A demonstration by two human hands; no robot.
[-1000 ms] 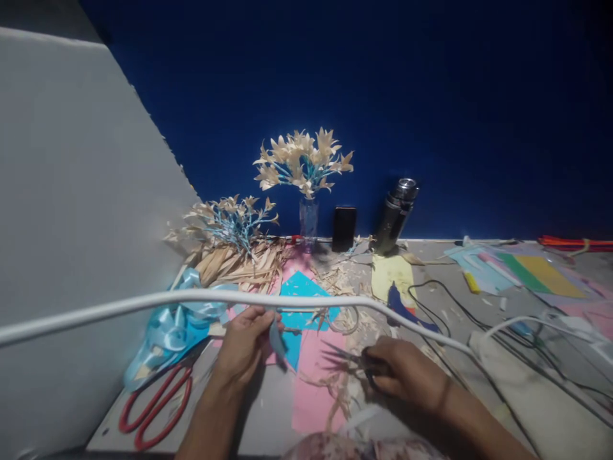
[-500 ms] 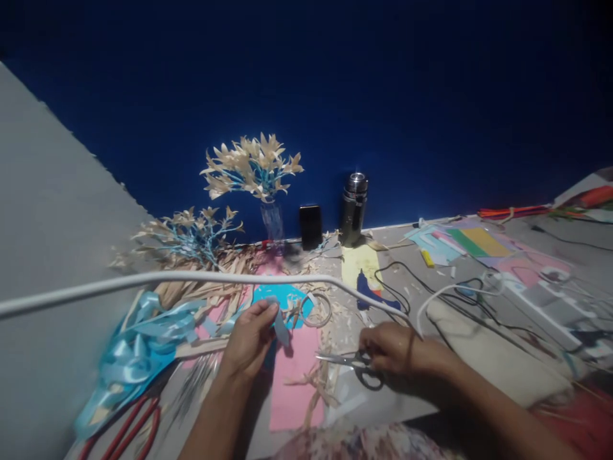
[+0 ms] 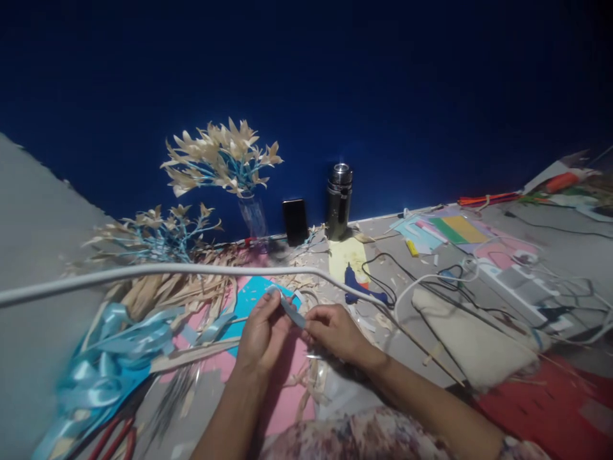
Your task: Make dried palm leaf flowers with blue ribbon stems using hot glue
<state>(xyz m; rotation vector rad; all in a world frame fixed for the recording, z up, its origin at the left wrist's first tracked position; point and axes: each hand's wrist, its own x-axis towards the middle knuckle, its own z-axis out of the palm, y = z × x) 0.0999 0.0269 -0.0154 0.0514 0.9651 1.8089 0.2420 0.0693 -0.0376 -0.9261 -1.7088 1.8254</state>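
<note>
A short light-blue ribbon piece point(image 3: 293, 314) stretches between my two hands above the pink paper. My left hand point(image 3: 261, 332) pinches its upper end between thumb and fingers. The fingers of my right hand point(image 3: 335, 331) are closed on its lower end. Below my right hand a bit of the scissors' blade point(image 3: 313, 356) shows; the handles are hidden, so I cannot tell whether they lie down or hang from the hand. Pink paper point(image 3: 282, 409) and blue paper point(image 3: 256, 291) lie under the hands, with dry husk strips point(image 3: 311, 390) on the pink sheet.
A white cable point(image 3: 191, 269) crosses in front of the hands. Behind stand a vase point(image 3: 253, 217) of husk flowers, a phone point(image 3: 295, 220) and a flask point(image 3: 339, 204). A blue glue gun point(image 3: 357, 287) lies right of centre, a ribbon heap point(image 3: 105, 364) and red-handled cutters point(image 3: 117, 437) at left.
My right hand has moved left from holding the scissors out to gripping the ribbon's free end. The scissors are now mostly hidden. The view has shifted slightly to the right.
</note>
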